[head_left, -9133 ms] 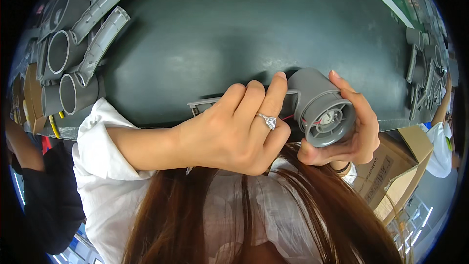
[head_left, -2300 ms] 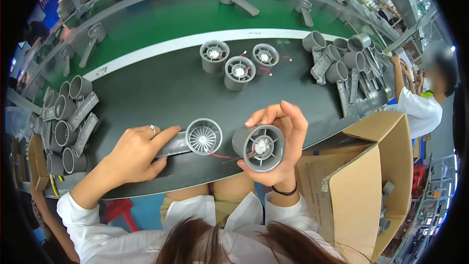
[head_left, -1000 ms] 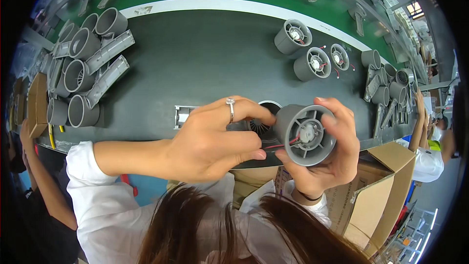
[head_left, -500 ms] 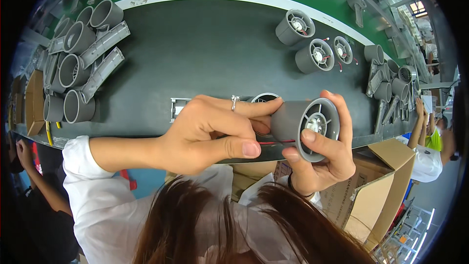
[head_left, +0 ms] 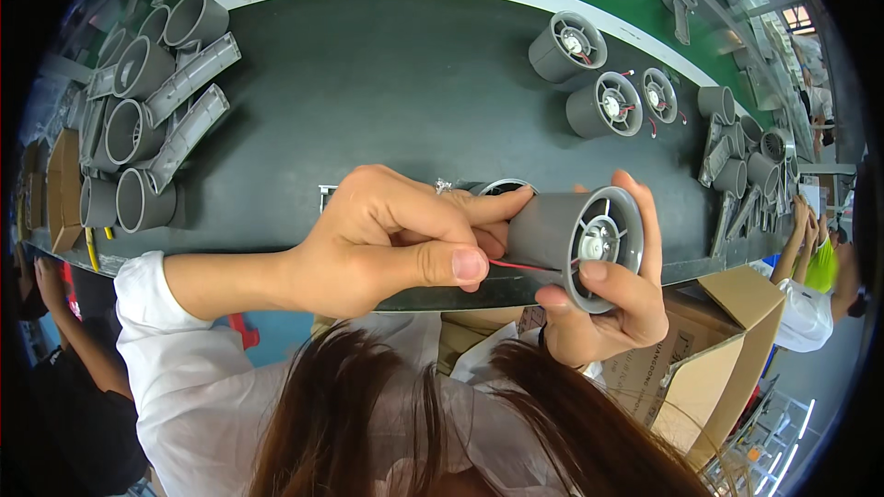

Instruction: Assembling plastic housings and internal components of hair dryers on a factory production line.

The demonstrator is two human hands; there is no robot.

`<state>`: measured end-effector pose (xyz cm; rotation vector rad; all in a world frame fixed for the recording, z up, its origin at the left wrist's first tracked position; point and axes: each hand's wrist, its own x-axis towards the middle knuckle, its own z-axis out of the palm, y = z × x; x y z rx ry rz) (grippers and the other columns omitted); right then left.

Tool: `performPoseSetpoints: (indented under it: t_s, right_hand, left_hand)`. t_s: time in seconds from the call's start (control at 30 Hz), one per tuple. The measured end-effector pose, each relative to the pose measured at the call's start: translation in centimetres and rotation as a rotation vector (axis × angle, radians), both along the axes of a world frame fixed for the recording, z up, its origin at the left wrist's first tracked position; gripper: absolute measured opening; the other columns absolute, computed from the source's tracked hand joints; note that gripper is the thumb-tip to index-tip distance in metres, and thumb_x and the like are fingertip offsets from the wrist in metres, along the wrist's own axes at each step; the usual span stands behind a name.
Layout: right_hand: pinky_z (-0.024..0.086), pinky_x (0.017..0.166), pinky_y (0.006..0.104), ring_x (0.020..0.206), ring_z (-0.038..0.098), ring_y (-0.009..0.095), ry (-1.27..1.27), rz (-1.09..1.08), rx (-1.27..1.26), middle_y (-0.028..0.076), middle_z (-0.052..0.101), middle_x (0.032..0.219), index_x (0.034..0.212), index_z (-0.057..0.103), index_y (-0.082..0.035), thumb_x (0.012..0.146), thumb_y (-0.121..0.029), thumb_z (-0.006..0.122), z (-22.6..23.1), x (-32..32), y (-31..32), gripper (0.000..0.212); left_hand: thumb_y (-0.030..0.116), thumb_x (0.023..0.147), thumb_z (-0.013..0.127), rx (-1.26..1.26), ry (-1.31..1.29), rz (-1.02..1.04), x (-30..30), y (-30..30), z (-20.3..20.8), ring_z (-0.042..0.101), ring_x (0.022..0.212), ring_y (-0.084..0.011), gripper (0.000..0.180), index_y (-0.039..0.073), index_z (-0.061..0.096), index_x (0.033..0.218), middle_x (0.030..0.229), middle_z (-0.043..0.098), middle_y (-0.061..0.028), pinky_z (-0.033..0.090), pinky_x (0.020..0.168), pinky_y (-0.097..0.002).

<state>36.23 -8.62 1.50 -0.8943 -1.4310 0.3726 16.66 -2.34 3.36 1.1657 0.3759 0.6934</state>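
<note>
My right hand point(head_left: 622, 299) is wrapped round a grey cylindrical fan housing point(head_left: 543, 230), with its thumb at the rim of the spoked end. A whitish motor point(head_left: 596, 244) sits in the middle of the spokes. From the housing a thin red wire point(head_left: 520, 265) runs left to my left hand point(head_left: 396, 239), closed with thumb and fingers pinching it. The left fingertips also reach the housing's far side. Behind my hands, on the dark work surface, another round grey part point(head_left: 505, 187) is mostly hidden, and a pale part point(head_left: 327, 193) peeks out by my left hand.
Three grey housings with motors and red wires point(head_left: 603, 106) stand at the far right. Grey tubes with handles are piled at the left point(head_left: 145, 200) and right point(head_left: 732, 177). An open cardboard box point(head_left: 704, 364) is near right. Other people's arms point(head_left: 78, 331) show at both sides.
The fan housing has tilted slightly in my right hand. At the left thumb the wire sits a little higher, now sloping down to the housing. The grips are the same.
</note>
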Motion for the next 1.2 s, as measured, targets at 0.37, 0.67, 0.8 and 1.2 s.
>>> performPoseSetpoints:
  t_s: [0.37, 0.67, 0.8, 1.2]
  right_hand:
    - [0.055, 0.070, 0.0425, 0.089, 0.061, 0.041, -0.242, -0.095, -0.015, 0.044, 0.040, 0.120, 0.104, 0.060, -0.006, 0.071, -0.013, 0.073, 1.8, 0.0, 0.1, 0.036]
    - [0.052, 0.072, 0.0441, 0.090, 0.058, 0.043, -0.624, 0.035, 0.191, 0.043, 0.043, 0.118, 0.089, 0.058, -0.002, 0.069, -0.001, 0.057, 2.6, 0.6, 1.0, 0.020]
    - [0.051, 0.076, 0.0441, 0.089, 0.058, 0.039, -0.566, -0.001, 0.082, 0.041, 0.047, 0.116, 0.079, 0.056, 0.002, 0.068, -0.001, 0.060, 3.6, 0.5, 1.3, 0.013]
    - [0.049, 0.077, 0.0377, 0.087, 0.059, 0.031, -0.921, -0.168, -0.075, 0.029, 0.056, 0.115, 0.073, 0.060, 0.002, 0.060, 0.005, 0.059, 5.0, -0.2, 0.9, 0.013]
  left_hand:
    - [0.011, 0.087, 0.064, 0.101, 0.021, -0.007, -0.2, 0.1, 0.0, 0.060, 0.075, -0.0163, 0.019, -0.006, 0.068, 0.079, 0.067, 0.063, -0.0150, 0.042, 0.099, -0.0370]
    - [0.013, 0.081, 0.066, 0.543, 0.067, -0.054, -0.6, 1.4, 0.3, 0.063, 0.075, -0.0305, 0.023, -0.002, 0.064, 0.065, 0.125, 0.051, -0.0295, 0.049, 0.078, -0.0368]
    - [0.015, 0.079, 0.067, 0.555, 0.122, -0.068, -0.4, 2.1, 0.8, 0.063, 0.076, -0.0306, 0.018, -0.001, 0.065, 0.072, 0.119, 0.057, -0.0268, 0.049, 0.076, -0.0358]
    - [0.016, 0.059, 0.082, 1.073, 0.862, -0.065, -1.3, 2.7, 0.3, 0.059, 0.095, -0.0371, 0.060, -0.002, 0.055, 0.110, 0.104, 0.062, -0.0180, 0.048, 0.080, -0.0423]
